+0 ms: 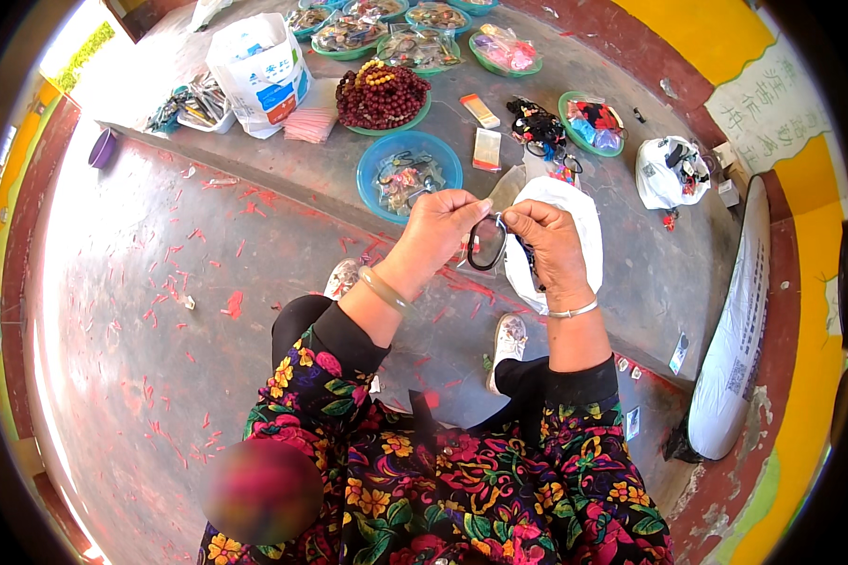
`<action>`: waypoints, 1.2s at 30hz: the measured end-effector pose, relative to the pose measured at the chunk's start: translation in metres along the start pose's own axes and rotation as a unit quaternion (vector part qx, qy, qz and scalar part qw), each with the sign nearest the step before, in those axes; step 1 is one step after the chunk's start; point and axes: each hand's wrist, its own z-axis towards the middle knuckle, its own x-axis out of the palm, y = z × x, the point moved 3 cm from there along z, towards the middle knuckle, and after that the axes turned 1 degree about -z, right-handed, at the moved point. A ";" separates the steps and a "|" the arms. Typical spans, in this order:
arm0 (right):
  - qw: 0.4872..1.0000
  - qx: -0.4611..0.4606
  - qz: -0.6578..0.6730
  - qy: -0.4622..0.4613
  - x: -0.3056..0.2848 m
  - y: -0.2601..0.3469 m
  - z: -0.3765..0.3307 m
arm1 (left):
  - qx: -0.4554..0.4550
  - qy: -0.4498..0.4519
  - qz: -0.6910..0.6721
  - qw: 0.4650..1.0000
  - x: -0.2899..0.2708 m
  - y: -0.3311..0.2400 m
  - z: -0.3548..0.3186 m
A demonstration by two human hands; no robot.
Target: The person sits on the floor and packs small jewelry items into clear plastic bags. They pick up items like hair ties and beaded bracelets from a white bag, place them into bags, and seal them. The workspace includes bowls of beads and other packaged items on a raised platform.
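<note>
Starting over on the left, there's a small purple bowl (102,148) sitting at the edge of the raised concrete ledge (631,273), then a white tray of dark bits (196,104), and next to that a squat white bag with blue and red printing (259,71) standing upright, with a flat pink packet (309,122) lying just beside it. Moving along, a green dish heaped with reddish-brown beads (383,96) sits above a blue bowl of mixed trinkets (409,172), and a row of more green dishes (386,33) runs along the back. Two small flat rectangular packets, one orange and white (480,110) and one whitish (487,149), lie on the ledge near the blue bowl. In the middle, the left hand (435,231) pinches the top of a black cord loop (486,245) between thumb and fingertips, and the right hand (551,240) grips its other side the same way, so both sets of fingers are closed on it. The loop hangs between the two hands, above the knees, its long axis roughly up-and-down in the view, open face toward the camera. Right behind it is a white plastic bag (575,217), then a green dish of coloured pieces (593,122), a knotted white bag (671,171), a long white sack (739,330) lying along the wall, and a pale paper sign with handwriting (768,104) stuck on the yellow wall.
</note>
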 end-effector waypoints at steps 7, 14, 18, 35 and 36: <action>1.000 0.007 -0.014 -0.020 -0.003 0.000 -0.001 | -0.048 0.031 -0.078 0.995 0.005 -0.001 -0.001; 0.999 -0.010 -0.042 -0.028 -0.002 -0.004 0.000 | -0.094 0.058 -0.091 0.990 0.003 0.007 0.001; 0.998 -0.010 -0.054 -0.026 -0.002 -0.004 0.000 | -0.091 0.054 -0.100 0.989 0.002 0.006 0.000; 0.999 0.006 -0.032 -0.024 -0.005 -0.001 -0.001 | -0.103 0.015 -0.088 0.991 0.000 0.001 0.000; 0.999 0.007 -0.037 -0.022 -0.006 -0.002 -0.001 | -0.095 0.017 -0.079 0.992 -0.003 0.007 0.003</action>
